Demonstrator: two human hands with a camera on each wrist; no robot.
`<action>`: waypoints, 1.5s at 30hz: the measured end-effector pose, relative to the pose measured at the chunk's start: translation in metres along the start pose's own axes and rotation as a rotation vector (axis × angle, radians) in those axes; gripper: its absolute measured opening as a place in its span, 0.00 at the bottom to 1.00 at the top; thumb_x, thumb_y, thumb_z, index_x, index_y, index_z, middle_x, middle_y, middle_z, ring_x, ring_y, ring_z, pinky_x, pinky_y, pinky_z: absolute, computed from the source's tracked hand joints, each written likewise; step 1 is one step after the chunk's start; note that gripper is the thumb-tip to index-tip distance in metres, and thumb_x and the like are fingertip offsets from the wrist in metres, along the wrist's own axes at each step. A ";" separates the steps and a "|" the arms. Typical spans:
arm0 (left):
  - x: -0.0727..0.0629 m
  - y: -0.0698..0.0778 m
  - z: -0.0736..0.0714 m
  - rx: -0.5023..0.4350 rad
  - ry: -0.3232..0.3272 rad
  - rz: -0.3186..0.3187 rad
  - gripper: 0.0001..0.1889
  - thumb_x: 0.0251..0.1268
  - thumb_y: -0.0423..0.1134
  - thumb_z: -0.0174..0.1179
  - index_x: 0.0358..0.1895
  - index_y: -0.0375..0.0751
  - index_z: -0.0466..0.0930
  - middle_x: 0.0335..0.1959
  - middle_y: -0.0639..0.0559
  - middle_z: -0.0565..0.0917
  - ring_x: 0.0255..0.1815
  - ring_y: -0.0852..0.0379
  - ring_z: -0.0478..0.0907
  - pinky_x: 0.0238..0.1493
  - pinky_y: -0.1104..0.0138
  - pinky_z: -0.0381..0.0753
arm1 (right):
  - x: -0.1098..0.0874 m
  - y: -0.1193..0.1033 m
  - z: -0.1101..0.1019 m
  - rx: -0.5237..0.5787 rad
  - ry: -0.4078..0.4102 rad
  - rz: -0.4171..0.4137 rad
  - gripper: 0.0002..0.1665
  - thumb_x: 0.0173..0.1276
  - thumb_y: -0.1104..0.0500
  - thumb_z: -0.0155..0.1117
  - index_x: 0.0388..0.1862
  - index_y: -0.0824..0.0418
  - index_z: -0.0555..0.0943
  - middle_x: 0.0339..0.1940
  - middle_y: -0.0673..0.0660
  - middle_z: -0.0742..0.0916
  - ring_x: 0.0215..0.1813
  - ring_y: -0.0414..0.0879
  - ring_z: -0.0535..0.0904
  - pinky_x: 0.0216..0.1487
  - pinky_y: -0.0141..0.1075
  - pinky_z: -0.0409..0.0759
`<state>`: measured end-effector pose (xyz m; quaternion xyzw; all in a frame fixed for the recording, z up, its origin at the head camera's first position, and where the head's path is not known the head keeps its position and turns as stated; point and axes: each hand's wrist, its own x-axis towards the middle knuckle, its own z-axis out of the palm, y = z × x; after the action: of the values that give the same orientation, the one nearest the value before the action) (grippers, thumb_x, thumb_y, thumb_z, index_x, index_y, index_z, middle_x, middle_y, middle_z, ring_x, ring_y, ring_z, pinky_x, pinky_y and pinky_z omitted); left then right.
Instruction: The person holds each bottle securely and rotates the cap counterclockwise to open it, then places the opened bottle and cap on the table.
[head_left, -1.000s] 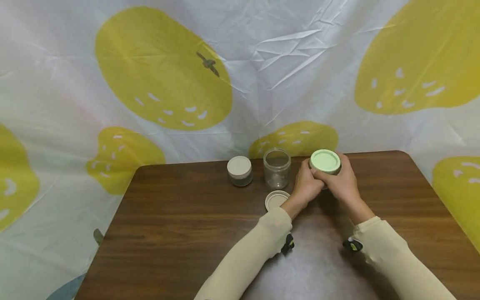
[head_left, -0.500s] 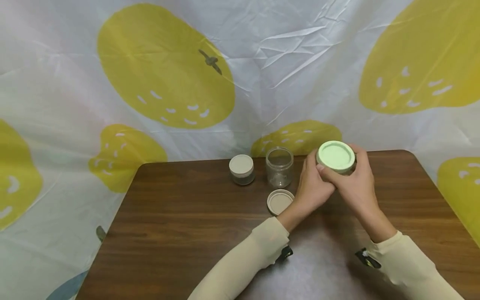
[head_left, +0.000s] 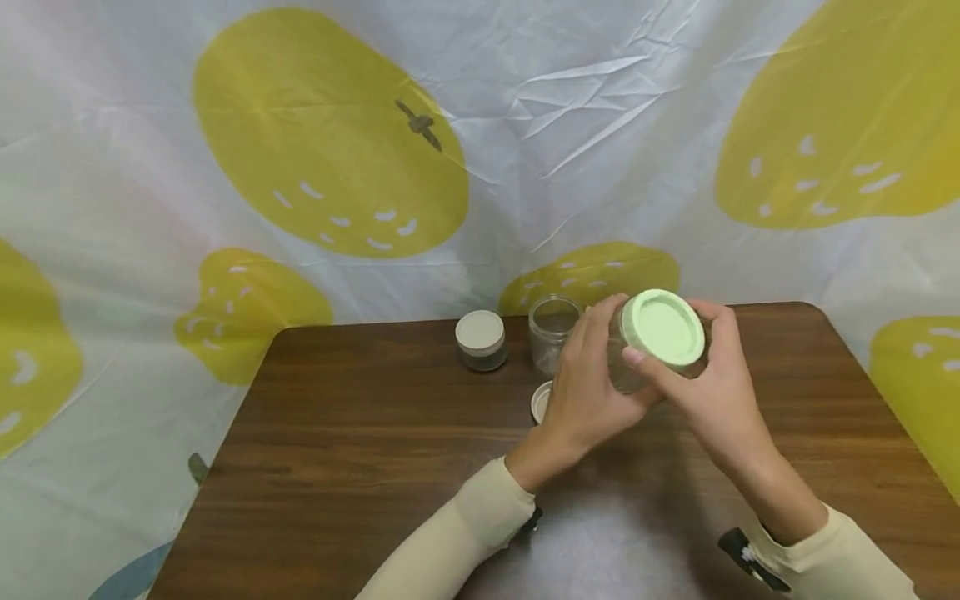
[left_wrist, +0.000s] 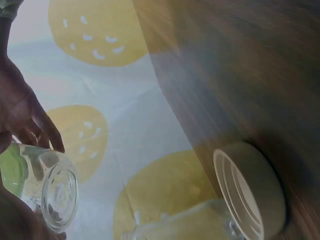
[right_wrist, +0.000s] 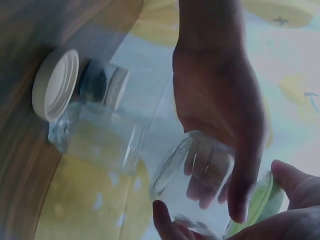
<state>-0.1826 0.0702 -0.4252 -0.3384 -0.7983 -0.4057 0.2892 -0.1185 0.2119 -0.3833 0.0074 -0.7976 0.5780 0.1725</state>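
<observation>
A clear jar [head_left: 622, 367] with a pale green lid [head_left: 669, 327] is held up over the table, tilted so its lid faces right and toward the head camera. My left hand [head_left: 592, 379] grips the jar's body from the left, its fingers showing through the clear wall in the right wrist view. Around the lid end curls my right hand [head_left: 716, 396], thumb across the front at the lid's edge. The left wrist view shows the jar's clear base [left_wrist: 61, 194] pointing away from the lid. No contents show through the wall.
An uncovered clear jar [head_left: 546, 354] stands behind my left hand. In front of it lies a loose beige lid [head_left: 540, 402], inner side up and partly hidden. Further left is a short jar with a cream lid [head_left: 480, 332]. A lemon-print cloth [head_left: 495, 192] hangs behind the table.
Both hands have brought the green-lidded jar up and nearer, then tipped it, so the lid turned from facing up toward the right. The left hand has shifted onto the jar's body.
</observation>
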 end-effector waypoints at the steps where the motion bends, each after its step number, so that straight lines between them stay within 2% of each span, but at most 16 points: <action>1: -0.003 -0.001 -0.005 0.012 0.004 0.017 0.49 0.51 0.54 0.79 0.74 0.40 0.66 0.68 0.49 0.79 0.70 0.55 0.77 0.76 0.68 0.71 | -0.003 -0.001 0.002 0.016 -0.022 -0.005 0.45 0.67 0.59 0.77 0.75 0.54 0.61 0.67 0.45 0.72 0.65 0.38 0.71 0.60 0.21 0.69; 6: -0.017 -0.003 -0.028 0.036 0.001 0.060 0.47 0.53 0.53 0.77 0.74 0.36 0.66 0.67 0.47 0.79 0.69 0.53 0.78 0.75 0.64 0.73 | -0.012 -0.005 0.010 -0.027 -0.130 -0.029 0.44 0.69 0.57 0.76 0.75 0.58 0.59 0.68 0.52 0.73 0.64 0.42 0.73 0.58 0.23 0.73; 11: -0.024 -0.005 -0.047 0.078 -0.025 0.054 0.46 0.53 0.52 0.77 0.73 0.36 0.67 0.66 0.47 0.79 0.67 0.51 0.79 0.70 0.57 0.78 | -0.013 -0.005 0.014 -0.207 -0.177 -0.056 0.44 0.70 0.47 0.74 0.76 0.56 0.61 0.67 0.59 0.79 0.64 0.52 0.77 0.58 0.40 0.74; 13: -0.026 -0.006 -0.053 0.115 -0.033 0.054 0.46 0.52 0.52 0.77 0.72 0.38 0.68 0.65 0.47 0.80 0.65 0.51 0.79 0.67 0.57 0.80 | -0.013 -0.006 0.016 -0.295 -0.177 -0.082 0.42 0.71 0.43 0.72 0.75 0.57 0.65 0.63 0.60 0.82 0.59 0.54 0.80 0.55 0.46 0.75; 15: -0.029 -0.008 -0.059 0.158 -0.044 0.063 0.45 0.51 0.54 0.77 0.71 0.39 0.69 0.63 0.48 0.81 0.64 0.51 0.80 0.65 0.57 0.80 | -0.013 -0.006 0.018 -0.389 -0.179 -0.098 0.39 0.73 0.39 0.68 0.73 0.57 0.68 0.58 0.59 0.85 0.53 0.54 0.82 0.50 0.48 0.77; 18: -0.035 -0.010 -0.066 0.217 -0.073 0.080 0.45 0.51 0.57 0.77 0.70 0.39 0.70 0.62 0.49 0.82 0.64 0.52 0.80 0.66 0.57 0.80 | -0.016 -0.007 0.021 -0.527 -0.187 -0.083 0.37 0.74 0.32 0.62 0.69 0.54 0.72 0.45 0.56 0.88 0.40 0.50 0.83 0.37 0.45 0.77; 21: -0.042 -0.012 -0.070 0.255 -0.101 0.098 0.46 0.51 0.59 0.76 0.70 0.38 0.71 0.61 0.48 0.83 0.65 0.52 0.80 0.67 0.57 0.80 | -0.019 -0.007 0.024 -0.601 -0.210 -0.042 0.37 0.74 0.27 0.58 0.66 0.52 0.73 0.36 0.55 0.88 0.32 0.48 0.81 0.30 0.41 0.74; 23: -0.046 -0.013 -0.072 0.268 -0.116 0.105 0.46 0.52 0.60 0.76 0.70 0.38 0.71 0.61 0.48 0.83 0.65 0.51 0.80 0.67 0.57 0.80 | -0.020 -0.007 0.026 -0.606 -0.221 -0.032 0.36 0.74 0.27 0.57 0.64 0.51 0.73 0.32 0.55 0.88 0.28 0.47 0.79 0.28 0.40 0.73; 27: -0.052 -0.014 -0.074 0.282 -0.139 0.116 0.47 0.50 0.61 0.77 0.69 0.38 0.72 0.61 0.48 0.83 0.65 0.50 0.80 0.67 0.57 0.80 | -0.023 -0.002 0.029 -0.565 -0.224 -0.065 0.31 0.75 0.30 0.59 0.61 0.52 0.75 0.29 0.53 0.86 0.28 0.45 0.77 0.29 0.39 0.73; 31: -0.056 -0.015 -0.081 0.299 -0.171 0.132 0.46 0.49 0.61 0.76 0.69 0.38 0.72 0.61 0.48 0.82 0.64 0.50 0.80 0.67 0.57 0.79 | -0.027 0.003 0.034 -0.492 -0.219 -0.103 0.26 0.74 0.35 0.63 0.57 0.52 0.77 0.25 0.49 0.84 0.28 0.42 0.77 0.31 0.37 0.74; 36: -0.064 -0.017 -0.090 0.297 -0.212 0.136 0.44 0.51 0.59 0.74 0.68 0.36 0.72 0.60 0.48 0.82 0.63 0.50 0.81 0.67 0.57 0.80 | -0.029 0.011 0.046 -0.439 -0.193 -0.135 0.22 0.70 0.37 0.70 0.51 0.50 0.79 0.19 0.46 0.80 0.23 0.39 0.73 0.26 0.34 0.72; 45: -0.071 -0.024 -0.092 0.263 -0.218 0.149 0.44 0.50 0.56 0.74 0.67 0.35 0.71 0.59 0.48 0.82 0.62 0.50 0.81 0.68 0.57 0.79 | -0.029 0.022 0.054 -0.415 -0.194 -0.132 0.21 0.66 0.37 0.74 0.47 0.47 0.80 0.19 0.45 0.80 0.22 0.38 0.74 0.25 0.33 0.71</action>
<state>-0.1406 -0.0396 -0.4419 -0.3977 -0.8439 -0.2362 0.2719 -0.1099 0.1640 -0.4261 0.0793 -0.9100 0.3857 0.1302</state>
